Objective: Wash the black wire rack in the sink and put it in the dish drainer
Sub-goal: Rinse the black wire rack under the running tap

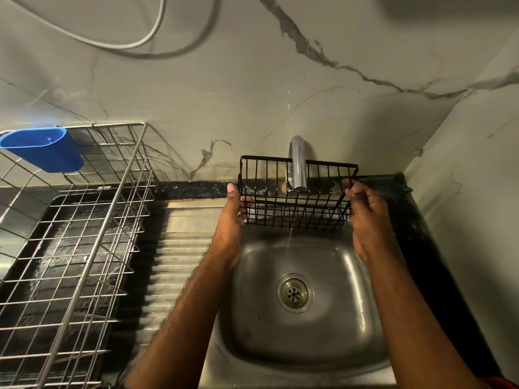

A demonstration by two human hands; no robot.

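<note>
Black wire, wet by now I'd guess: I've got the wire rack (295,197) held up under the tap (297,167) above the sink (303,341), my left hand (231,217) gripping its left end and my right hand (365,217) pinching its right end, water running thinly through the bars. My worry is a slick, narrow grip letting one end drop into the basin, or the rack's back rim knocking the spout as I swing it left toward the dish drainer (84,248). My left fingers are hidden behind the mesh, the drainer's near end is cut off, and I can't judge any dirt left on the bars
</note>
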